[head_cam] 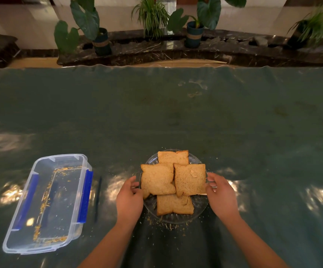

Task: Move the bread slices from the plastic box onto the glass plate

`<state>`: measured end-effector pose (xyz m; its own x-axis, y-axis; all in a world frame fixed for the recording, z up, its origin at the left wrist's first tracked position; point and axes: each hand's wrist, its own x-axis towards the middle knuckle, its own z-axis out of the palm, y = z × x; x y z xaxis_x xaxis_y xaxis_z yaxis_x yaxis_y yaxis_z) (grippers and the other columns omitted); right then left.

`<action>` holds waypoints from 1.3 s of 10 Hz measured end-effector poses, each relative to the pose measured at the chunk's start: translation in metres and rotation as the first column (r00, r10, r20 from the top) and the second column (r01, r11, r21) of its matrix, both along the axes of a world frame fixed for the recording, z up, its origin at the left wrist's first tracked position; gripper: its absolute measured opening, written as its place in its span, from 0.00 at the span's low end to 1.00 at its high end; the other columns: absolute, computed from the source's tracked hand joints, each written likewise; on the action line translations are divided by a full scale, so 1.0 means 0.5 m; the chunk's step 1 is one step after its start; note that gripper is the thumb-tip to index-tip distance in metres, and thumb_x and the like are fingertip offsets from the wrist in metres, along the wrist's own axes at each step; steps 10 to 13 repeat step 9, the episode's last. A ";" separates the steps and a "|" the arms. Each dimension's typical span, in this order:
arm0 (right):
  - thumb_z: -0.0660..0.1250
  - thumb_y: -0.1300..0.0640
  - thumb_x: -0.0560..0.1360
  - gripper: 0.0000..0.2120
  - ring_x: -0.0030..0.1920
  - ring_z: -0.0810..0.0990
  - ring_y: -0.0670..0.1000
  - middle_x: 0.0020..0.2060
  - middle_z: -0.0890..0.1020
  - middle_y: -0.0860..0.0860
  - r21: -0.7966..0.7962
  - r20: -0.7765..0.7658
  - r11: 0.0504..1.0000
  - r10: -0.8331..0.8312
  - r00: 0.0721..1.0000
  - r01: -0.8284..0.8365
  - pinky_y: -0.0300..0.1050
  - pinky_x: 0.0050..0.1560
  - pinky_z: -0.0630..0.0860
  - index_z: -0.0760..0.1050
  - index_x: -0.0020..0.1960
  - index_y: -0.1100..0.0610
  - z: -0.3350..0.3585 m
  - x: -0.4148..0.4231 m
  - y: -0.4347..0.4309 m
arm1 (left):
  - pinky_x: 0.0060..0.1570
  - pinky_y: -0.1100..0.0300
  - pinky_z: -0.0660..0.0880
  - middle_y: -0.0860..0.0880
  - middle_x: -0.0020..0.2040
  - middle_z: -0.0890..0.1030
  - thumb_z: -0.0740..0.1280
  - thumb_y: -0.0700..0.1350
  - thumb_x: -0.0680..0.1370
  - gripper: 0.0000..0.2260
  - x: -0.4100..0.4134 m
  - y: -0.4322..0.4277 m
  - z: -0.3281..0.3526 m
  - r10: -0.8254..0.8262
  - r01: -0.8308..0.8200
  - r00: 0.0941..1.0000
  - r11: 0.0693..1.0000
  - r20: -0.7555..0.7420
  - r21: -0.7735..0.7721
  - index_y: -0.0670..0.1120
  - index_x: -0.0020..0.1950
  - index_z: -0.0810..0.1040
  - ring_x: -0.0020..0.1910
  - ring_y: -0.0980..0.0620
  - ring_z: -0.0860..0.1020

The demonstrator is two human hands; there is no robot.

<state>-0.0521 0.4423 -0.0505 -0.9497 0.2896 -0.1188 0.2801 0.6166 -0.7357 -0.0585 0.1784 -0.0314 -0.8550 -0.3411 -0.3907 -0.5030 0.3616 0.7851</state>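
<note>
Several brown bread slices [173, 180] lie overlapping on the round glass plate [199, 210] near the table's front edge. My left hand [128, 200] grips the plate's left rim, thumb by a slice. My right hand [221, 194] grips the plate's right rim, fingers curled at the edge of the right slice. To the left stands the clear plastic box [46, 204] with blue side clips; it holds only crumbs.
The table [176, 113] is covered with a glossy dark green cloth. Crumbs are scattered around the plate. A thin dark stick [98, 198] lies between box and plate. Potted plants [100, 40] stand on a dark marble ledge beyond the table's far edge.
</note>
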 end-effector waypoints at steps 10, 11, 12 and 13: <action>0.60 0.60 0.80 0.13 0.53 0.80 0.51 0.56 0.83 0.53 0.119 -0.077 0.989 0.097 0.992 -0.087 0.41 0.53 0.72 0.78 0.61 0.57 0.080 -0.022 0.011 | 0.74 0.47 0.58 0.45 0.79 0.60 0.59 0.49 0.79 0.26 -0.046 0.014 0.078 -0.464 0.405 0.882 0.835 -0.081 -0.373 0.51 0.78 0.61 0.78 0.46 0.57; 0.60 0.60 0.80 0.13 0.53 0.80 0.51 0.56 0.83 0.53 0.119 -0.077 0.989 0.097 0.992 -0.087 0.41 0.53 0.72 0.78 0.61 0.57 0.080 -0.022 0.011 | 0.74 0.47 0.58 0.45 0.79 0.60 0.59 0.49 0.79 0.26 -0.046 0.014 0.078 -0.464 0.405 0.882 0.835 -0.081 -0.373 0.51 0.78 0.61 0.78 0.46 0.57; 0.60 0.60 0.80 0.13 0.53 0.80 0.51 0.56 0.83 0.53 0.119 -0.077 0.989 0.097 0.992 -0.087 0.41 0.53 0.72 0.78 0.61 0.57 0.080 -0.022 0.011 | 0.74 0.47 0.58 0.45 0.79 0.60 0.59 0.49 0.79 0.26 -0.046 0.014 0.078 -0.464 0.405 0.882 0.835 -0.081 -0.373 0.51 0.78 0.61 0.78 0.46 0.57; 0.60 0.60 0.80 0.13 0.53 0.80 0.51 0.56 0.83 0.53 0.119 -0.077 0.989 0.097 0.992 -0.087 0.41 0.53 0.72 0.78 0.61 0.57 0.080 -0.022 0.011 | 0.74 0.47 0.58 0.45 0.79 0.60 0.59 0.49 0.79 0.26 -0.046 0.014 0.078 -0.464 0.405 0.882 0.835 -0.081 -0.373 0.51 0.78 0.61 0.78 0.46 0.57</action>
